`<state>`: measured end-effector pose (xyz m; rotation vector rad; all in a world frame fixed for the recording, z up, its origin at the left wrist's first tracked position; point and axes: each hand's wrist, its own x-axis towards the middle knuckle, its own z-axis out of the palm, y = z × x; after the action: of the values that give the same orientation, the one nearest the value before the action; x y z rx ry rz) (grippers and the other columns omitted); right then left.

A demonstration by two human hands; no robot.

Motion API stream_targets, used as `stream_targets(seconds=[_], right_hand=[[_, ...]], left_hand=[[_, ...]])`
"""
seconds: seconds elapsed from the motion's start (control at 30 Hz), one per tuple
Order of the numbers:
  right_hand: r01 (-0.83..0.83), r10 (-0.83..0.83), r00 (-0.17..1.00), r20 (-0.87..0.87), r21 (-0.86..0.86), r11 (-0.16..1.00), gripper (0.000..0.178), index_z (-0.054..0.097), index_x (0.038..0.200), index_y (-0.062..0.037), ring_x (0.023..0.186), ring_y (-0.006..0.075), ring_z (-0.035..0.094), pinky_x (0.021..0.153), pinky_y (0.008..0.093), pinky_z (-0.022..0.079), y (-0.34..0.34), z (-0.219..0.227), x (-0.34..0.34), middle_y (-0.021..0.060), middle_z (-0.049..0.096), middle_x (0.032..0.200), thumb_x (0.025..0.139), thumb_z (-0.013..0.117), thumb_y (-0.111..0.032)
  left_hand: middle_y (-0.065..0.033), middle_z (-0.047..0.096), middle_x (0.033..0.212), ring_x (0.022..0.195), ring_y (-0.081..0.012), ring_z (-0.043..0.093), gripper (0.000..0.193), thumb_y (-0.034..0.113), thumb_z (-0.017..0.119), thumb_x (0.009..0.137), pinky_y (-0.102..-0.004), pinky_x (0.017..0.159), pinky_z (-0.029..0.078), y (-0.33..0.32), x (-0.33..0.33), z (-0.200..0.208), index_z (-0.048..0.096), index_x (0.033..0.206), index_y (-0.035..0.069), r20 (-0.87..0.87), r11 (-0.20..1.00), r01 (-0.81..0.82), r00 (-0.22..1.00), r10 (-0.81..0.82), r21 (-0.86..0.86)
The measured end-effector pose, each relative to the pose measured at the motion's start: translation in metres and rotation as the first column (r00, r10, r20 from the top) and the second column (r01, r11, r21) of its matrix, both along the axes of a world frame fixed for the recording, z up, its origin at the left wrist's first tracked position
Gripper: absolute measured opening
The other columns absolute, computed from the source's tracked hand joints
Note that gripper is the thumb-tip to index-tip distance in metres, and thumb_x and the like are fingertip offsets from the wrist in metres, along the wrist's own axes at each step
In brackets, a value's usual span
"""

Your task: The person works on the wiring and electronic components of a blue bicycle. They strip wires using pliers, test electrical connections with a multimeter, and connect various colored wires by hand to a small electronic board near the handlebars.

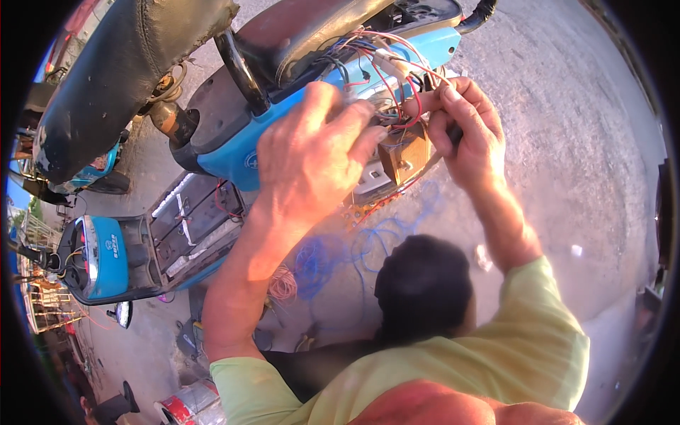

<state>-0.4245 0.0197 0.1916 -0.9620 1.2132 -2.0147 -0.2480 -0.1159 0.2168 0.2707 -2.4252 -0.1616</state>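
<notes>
Handling a limp nest of scooter wires

Watching from close by, I see a person bent over an open blue scooter body (234, 145), both bare hands busy at a tangle of loose wires (419, 106). The tangle spills out of the opening at the scooter's near end, red strands bowing over darker ones, and sits between the two hands, just above a ribbed metal box (405, 152).

The right hand (471, 127) pinches a thin wire (429, 70) between its thumb and fingertips, the other fingers curled in behind. The left hand (312, 149) reaches in from the opposite side, fingers bent and tips down among the strands; whether it grips one, I cannot tell from here.

These wires look feather-light and bendy, with a little spring in the bigger red loops, so they would likely flop or flick back rather than stay put. Their coating seems smooth enough to slide between sweaty fingers. I'd judge the weak points to be the ends and joints, where a sharp tug could snap a strand. Better to take hold of the coated part, close to the tip, and steady the base with the other hand. The white plug (391, 64) above looks stiffer and would suit a grip by its sides.
</notes>
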Motion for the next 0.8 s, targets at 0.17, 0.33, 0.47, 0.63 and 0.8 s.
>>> stream_targets(seconds=[0.17,0.33,0.47,0.63,0.8], right_hand=[[-0.014,0.010,0.995,-0.094,-0.036,0.999,0.023,0.052,0.095,-0.0042,0.056,0.0055,0.048,0.055,0.0207,0.044,0.000,0.020,0.011,0.0224,0.074,0.101,0.107,0.043,-0.021],[-0.165,0.164,0.982,-0.092,0.003,0.986,0.024,0.049,0.096,-0.0039,0.050,0.0064,0.046,0.052,0.0214,0.043,0.005,0.044,-0.013,0.0283,0.071,0.104,0.106,0.045,-0.025],[-0.251,0.245,0.966,0.085,0.069,0.965,0.017,0.051,0.101,-0.0045,0.055,0.0065,0.048,0.056,0.0231,0.047,0.001,0.063,-0.023,0.0215,0.070,0.101,0.101,0.059,-0.020],[-0.232,0.224,0.971,0.086,0.103,0.967,0.016,0.054,0.100,-0.0040,0.077,0.0089,0.057,0.071,0.0262,0.050,0.001,0.037,-0.054,0.0079,0.066,0.095,0.095,0.069,-0.007],[-0.319,0.313,0.947,0.071,0.100,0.942,0.020,0.052,0.096,-0.0062,0.085,0.0106,0.060,0.078,0.0283,0.050,-0.006,0.019,-0.076,0.0077,0.067,0.098,0.091,0.071,0.000]], left_hand=[[-0.0072,0.060,0.102,0.079,-0.0284,0.069,0.022,0.022,0.081,0.084,-0.0403,0.065,0.056,0.001,-0.005,0.000,0.076,0.103,0.011,-0.067,0.991,-0.055,0.996,0.064,0.121],[-0.0086,0.060,0.109,0.086,-0.0291,0.066,0.030,0.024,0.080,0.083,-0.0423,0.074,0.053,0.008,-0.007,0.018,0.075,0.110,0.014,-0.063,0.978,-0.046,0.996,0.060,0.205],[-0.0116,0.062,0.114,0.086,-0.0306,0.069,0.034,0.016,0.085,0.077,-0.0417,0.073,0.057,0.018,-0.014,0.031,0.075,0.109,0.012,-0.072,0.961,-0.129,0.986,0.151,0.246],[-0.0176,0.059,0.122,0.100,-0.0324,0.065,0.034,0.023,0.084,0.078,-0.0419,0.081,0.055,0.034,-0.037,0.014,0.073,0.109,0.011,-0.139,0.944,-0.234,0.953,0.270,0.234],[-0.0189,0.056,0.126,0.101,-0.0319,0.063,0.033,0.021,0.084,0.079,-0.0407,0.080,0.055,0.030,-0.050,-0.013,0.073,0.108,0.010,-0.118,0.935,-0.316,0.934,0.336,0.161]])
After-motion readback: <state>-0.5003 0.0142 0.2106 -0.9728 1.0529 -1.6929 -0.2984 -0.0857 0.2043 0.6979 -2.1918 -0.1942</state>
